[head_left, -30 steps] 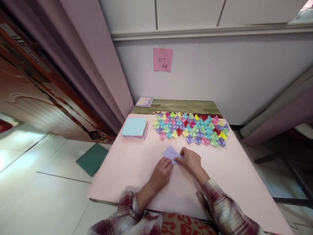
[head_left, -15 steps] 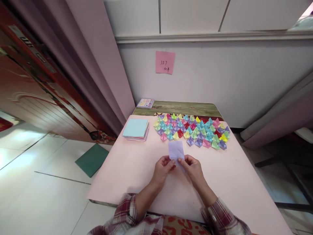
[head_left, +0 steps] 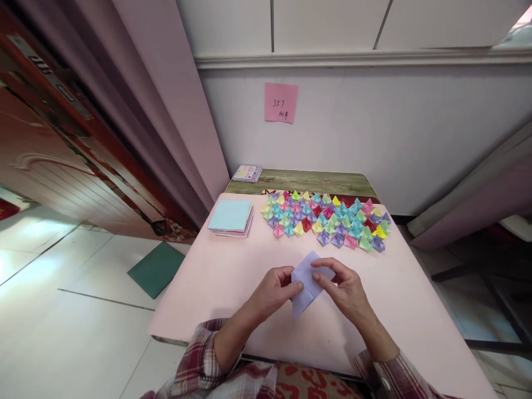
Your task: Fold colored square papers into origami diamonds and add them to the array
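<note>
A piece of folded lavender origami paper [head_left: 306,277] is held over the near part of the pink-covered table [head_left: 199,293], tilted so one corner points away from me. My left hand [head_left: 276,291] grips its left edge, thumb on top and the other fingers underneath. On the right side, my right hand [head_left: 343,285] pinches the paper with thumb and index finger near its upper part. Beyond both hands lie rows of small folded paper pieces [head_left: 328,221] in many colours.
A stack of square paper sheets [head_left: 230,215], light blue on top, lies at the table's left. A small printed pack [head_left: 248,173] sits at the far left corner. A pink note [head_left: 281,102] is stuck to the wall. On the floor lies a green board [head_left: 156,270].
The lavender paper has been turned from upright to a slanted, diamond-like position and shows a wider face. My right hand has moved right and up along it; my left hand still holds on.
</note>
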Motion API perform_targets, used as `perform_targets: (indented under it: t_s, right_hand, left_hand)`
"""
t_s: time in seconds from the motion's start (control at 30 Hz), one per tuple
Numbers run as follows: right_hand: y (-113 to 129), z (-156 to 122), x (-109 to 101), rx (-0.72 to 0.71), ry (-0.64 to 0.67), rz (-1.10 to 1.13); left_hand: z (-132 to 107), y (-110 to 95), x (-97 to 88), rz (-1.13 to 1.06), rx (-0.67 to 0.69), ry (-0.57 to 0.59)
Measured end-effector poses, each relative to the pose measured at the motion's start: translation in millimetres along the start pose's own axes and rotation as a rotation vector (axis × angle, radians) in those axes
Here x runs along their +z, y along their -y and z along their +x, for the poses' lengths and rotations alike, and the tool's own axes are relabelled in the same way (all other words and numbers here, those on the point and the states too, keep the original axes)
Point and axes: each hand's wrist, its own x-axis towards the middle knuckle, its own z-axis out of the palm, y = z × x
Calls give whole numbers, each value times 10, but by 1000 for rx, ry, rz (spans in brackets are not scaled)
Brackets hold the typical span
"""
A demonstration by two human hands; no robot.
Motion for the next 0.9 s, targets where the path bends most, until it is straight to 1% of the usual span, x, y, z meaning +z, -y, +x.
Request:
perform_targets:
  t_s: [0.03,0.1,0.17,0.23,0.27,0.3,0.43,0.5,0.73,0.83,0.9]
  right_hand:
    - [12,0,-10,20,27,4]
    - [29,-9,-11,62,45,48]
    - [43,-21,1,83,44,91]
    - [59,-29,11,72,45,99]
    - [68,-31,13,58,41,90]
    - [77,-31,12,43,37,77]
    - [110,-35,-4,18,30,59]
    - [126,-43,-11,19,34,66]
    - [197,-61,-30,43,50,115]
    - [229,-71,-42,54,34,124]
    - [244,-85,-47,63,12,106]
  left_hand:
    - [-4,-20,-7,13,0,21]
    - [-4,-41,-18,27,17,2]
    - [-2,-53,-21,26,46,-72]
    - [-5,-69,-10,26,82,-141]
    - [-8,-80,-1,33,99,-157]
    - [-13,-92,9,45,118,-158]
    - [-32,-119,33,67,169,-77]
    - [-38,-118,32,65,177,-64]
    - [-60,-144,57,95,195,-91]
    - [-74,-162,85,103,195,-129]
    - [-82,-168,98,94,179,-134]
